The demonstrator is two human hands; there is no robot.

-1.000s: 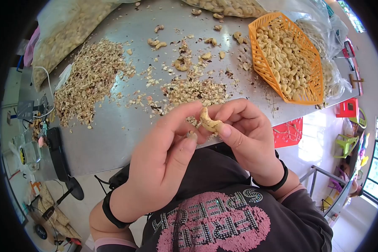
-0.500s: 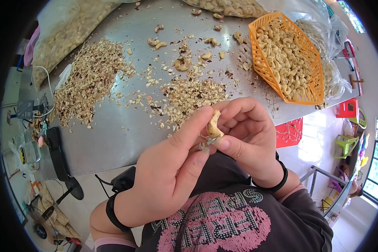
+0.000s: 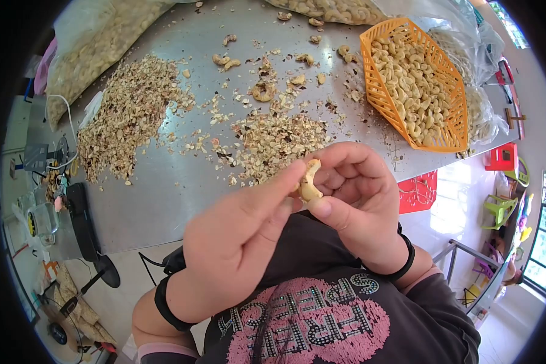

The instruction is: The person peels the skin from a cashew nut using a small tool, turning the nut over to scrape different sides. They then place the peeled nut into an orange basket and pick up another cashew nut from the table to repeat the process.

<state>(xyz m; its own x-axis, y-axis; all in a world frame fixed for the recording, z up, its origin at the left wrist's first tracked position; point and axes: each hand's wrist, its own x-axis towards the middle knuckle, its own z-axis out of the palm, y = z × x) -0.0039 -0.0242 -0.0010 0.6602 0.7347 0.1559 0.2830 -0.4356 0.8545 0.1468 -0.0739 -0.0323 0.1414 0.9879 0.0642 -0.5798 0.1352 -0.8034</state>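
Between the thumb and fingers of my right hand (image 3: 361, 203) is a curved, pale cashew nut (image 3: 310, 182), held upright over the table's near edge. My left hand (image 3: 239, 242) is closed, its thumb and fingertips pressed together right beside the nut. Whatever those fingertips pinch is hidden from view. Just beyond both hands lies a heap of cashew skin flakes (image 3: 279, 142). An orange plastic basket (image 3: 375, 91) filled with peeled cashews (image 3: 412, 91) stands on the right.
On the metal table (image 3: 164, 212), a larger heap of skin flakes (image 3: 127, 115) lies at left. Several loose cashews (image 3: 225, 62) are scattered toward the back. Clear bags of cashews (image 3: 106, 42) line the far side. A red stool (image 3: 417, 191) stands below the right edge.
My left hand has drawn slightly left and down, turning a little. A small greyish thing seen at its fingertips earlier is now hidden. My right hand keeps the cashew nearly in place.
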